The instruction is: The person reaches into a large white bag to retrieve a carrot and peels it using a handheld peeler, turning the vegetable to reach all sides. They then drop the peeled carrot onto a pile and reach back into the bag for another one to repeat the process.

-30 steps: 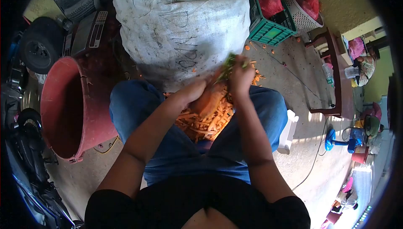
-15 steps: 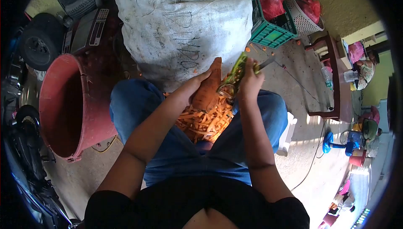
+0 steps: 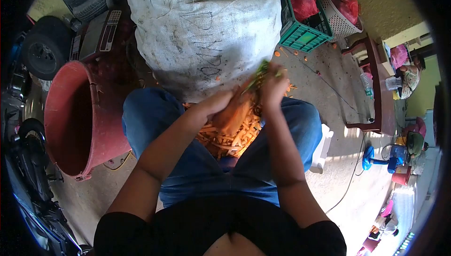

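black short-sleeved top (image 3: 197, 228), blue jeans (image 3: 206, 183)

Two working hands (image 3: 220, 104), one held carrot (image 3: 232, 116), one blurred green tool (image 3: 260, 73), one white sack (image 3: 202, 35) and one large red bin (image 3: 110, 115) were counted.

It looks like a garage or storeroom used for food preparation. A loose wheel (image 3: 44, 51), stacked tyres (image 3: 87, 0) and what seems a motorbike (image 3: 35, 181) share the concrete floor (image 3: 326, 188) with a bulging white sack (image 3: 202, 30), a green crate (image 3: 307, 40) and heaped orange peelings (image 3: 237, 139).
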Demonstrator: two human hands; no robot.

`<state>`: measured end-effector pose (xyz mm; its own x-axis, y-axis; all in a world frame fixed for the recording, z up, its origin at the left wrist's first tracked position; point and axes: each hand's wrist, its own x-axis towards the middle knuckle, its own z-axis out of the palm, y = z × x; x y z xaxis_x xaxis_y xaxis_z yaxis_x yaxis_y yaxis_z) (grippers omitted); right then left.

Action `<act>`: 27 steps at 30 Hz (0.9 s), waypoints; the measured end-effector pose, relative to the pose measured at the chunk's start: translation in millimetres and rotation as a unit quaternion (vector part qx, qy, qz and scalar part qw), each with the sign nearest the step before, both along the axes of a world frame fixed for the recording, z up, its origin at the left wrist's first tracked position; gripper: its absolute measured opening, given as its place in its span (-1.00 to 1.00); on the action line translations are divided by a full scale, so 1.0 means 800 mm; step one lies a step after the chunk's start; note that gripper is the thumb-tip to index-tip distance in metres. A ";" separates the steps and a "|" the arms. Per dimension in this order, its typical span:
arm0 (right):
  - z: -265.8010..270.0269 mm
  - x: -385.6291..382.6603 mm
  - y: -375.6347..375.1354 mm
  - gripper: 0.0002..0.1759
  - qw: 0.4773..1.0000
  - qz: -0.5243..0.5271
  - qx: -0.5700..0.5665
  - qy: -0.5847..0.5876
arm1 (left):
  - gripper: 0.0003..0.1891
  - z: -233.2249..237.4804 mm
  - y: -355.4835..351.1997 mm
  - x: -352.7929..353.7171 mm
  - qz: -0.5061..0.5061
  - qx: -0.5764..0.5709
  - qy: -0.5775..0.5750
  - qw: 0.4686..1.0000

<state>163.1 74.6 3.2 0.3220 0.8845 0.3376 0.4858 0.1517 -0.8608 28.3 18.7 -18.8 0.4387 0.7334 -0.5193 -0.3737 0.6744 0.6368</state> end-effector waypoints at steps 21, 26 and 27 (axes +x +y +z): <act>0.022 -0.043 -0.046 -0.75 0.990 0.131 -0.041 -0.032 | -0.63 0.003 0.010 0.000 0.153 -0.067 -0.018 0.986; -0.028 0.016 0.022 -0.70 0.998 -0.038 -0.028 -0.029 | -0.64 0.026 -0.003 0.000 -0.052 0.103 0.140 0.983; -0.023 0.039 0.041 -0.68 0.992 -0.113 -0.019 -0.045 | -0.64 0.014 -0.007 0.004 -0.053 0.104 0.139 0.983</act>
<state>193.9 107.1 -14.8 0.4831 0.8064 0.3411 0.5790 -0.0020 -0.8153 31.3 12.7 -7.2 0.3803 0.7942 -0.4740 -0.1010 0.5451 0.8323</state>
